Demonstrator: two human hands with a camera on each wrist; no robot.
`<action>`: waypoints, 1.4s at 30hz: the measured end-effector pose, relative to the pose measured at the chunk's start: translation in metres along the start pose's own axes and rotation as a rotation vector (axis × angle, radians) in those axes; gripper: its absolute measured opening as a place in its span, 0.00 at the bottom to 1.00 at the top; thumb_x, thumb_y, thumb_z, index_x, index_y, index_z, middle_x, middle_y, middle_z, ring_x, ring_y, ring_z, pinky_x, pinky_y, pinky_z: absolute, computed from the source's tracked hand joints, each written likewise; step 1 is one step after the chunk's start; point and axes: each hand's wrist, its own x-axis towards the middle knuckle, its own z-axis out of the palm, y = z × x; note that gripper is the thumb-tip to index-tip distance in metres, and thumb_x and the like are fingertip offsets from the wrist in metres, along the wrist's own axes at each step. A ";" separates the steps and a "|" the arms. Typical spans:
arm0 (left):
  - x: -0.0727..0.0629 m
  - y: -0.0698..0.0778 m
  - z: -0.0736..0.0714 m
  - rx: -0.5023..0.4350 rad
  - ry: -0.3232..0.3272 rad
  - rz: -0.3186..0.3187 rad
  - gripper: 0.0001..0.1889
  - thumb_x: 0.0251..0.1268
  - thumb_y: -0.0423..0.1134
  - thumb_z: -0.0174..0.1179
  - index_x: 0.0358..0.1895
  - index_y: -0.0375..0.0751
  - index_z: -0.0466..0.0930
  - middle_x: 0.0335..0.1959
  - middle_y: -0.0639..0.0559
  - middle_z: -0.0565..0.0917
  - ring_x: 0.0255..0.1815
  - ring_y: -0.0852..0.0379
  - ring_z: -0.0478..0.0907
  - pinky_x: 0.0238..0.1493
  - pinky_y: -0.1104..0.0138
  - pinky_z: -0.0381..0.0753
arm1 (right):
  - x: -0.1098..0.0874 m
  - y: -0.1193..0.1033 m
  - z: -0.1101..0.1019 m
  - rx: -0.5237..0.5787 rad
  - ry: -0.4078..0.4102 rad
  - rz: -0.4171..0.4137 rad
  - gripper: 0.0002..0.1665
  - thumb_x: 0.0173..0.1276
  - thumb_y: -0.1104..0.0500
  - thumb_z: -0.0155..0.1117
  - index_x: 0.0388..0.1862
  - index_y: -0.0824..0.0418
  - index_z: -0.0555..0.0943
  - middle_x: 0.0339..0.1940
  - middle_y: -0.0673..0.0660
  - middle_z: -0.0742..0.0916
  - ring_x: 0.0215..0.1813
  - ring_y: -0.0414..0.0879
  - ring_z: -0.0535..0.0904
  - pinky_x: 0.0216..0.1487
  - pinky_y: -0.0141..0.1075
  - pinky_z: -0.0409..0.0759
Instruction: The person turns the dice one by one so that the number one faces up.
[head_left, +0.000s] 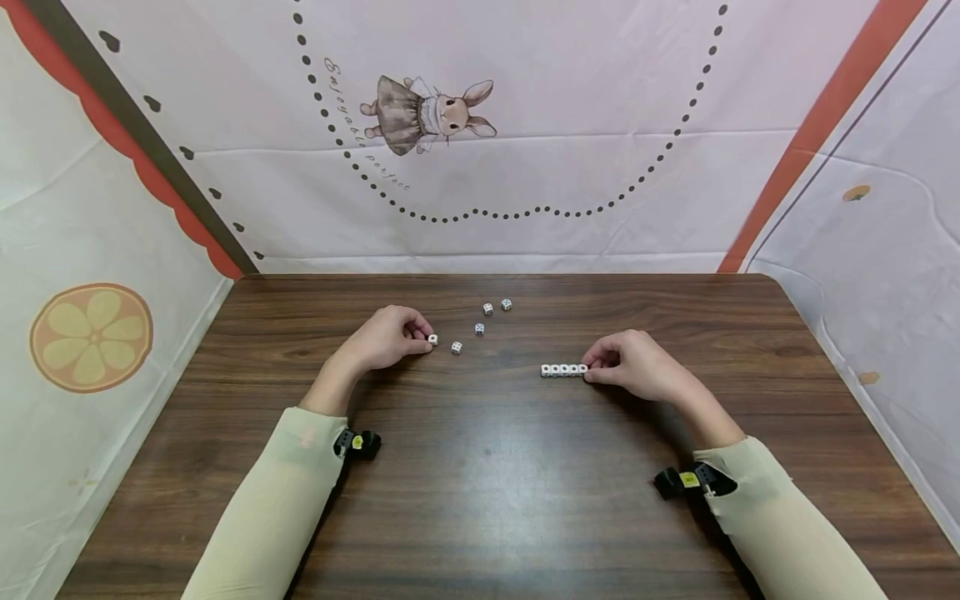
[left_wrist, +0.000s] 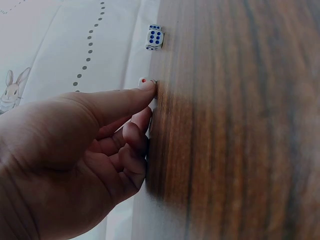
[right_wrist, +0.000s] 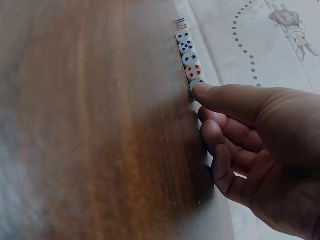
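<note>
On the left, my left hand (head_left: 386, 337) pinches a white die (head_left: 432, 340) between thumb and fingers, low over the table; a red pip shows on its top. In the left wrist view the thumb covers most of that die. Several dice stand side by side in a straight row (head_left: 558, 370), red single pips facing up. My right hand (head_left: 637, 364) holds the die at the right end (head_left: 583, 369) of this row with thumb and fingertips. The right wrist view shows blue and red pips along the row's near side (right_wrist: 190, 59).
Several loose white dice lie between the hands: one (head_left: 457, 348) just right of the left hand, another (head_left: 479, 330) behind it, and two (head_left: 488, 309) (head_left: 506, 305) farther back. The brown wooden table (head_left: 480, 467) ends at a printed cloth (head_left: 555, 167) behind.
</note>
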 end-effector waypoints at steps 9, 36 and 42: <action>-0.003 0.003 -0.002 0.000 0.005 0.010 0.06 0.68 0.37 0.75 0.42 0.41 0.88 0.34 0.52 0.85 0.37 0.55 0.79 0.42 0.61 0.76 | 0.000 0.001 0.001 0.001 0.000 -0.004 0.03 0.69 0.58 0.78 0.40 0.55 0.91 0.30 0.44 0.88 0.33 0.41 0.80 0.37 0.37 0.77; 0.002 0.074 0.019 -0.051 -0.002 0.143 0.06 0.67 0.36 0.75 0.40 0.42 0.87 0.32 0.55 0.85 0.34 0.57 0.80 0.40 0.64 0.80 | 0.001 0.003 -0.001 0.020 0.004 0.003 0.03 0.69 0.60 0.79 0.40 0.55 0.91 0.30 0.44 0.88 0.33 0.42 0.81 0.36 0.37 0.78; 0.006 0.090 0.032 -0.033 -0.013 0.166 0.05 0.66 0.36 0.75 0.39 0.43 0.87 0.31 0.56 0.85 0.33 0.59 0.80 0.39 0.65 0.79 | 0.001 0.004 -0.001 0.027 0.004 0.004 0.03 0.68 0.60 0.79 0.40 0.56 0.91 0.30 0.44 0.89 0.33 0.42 0.81 0.36 0.37 0.77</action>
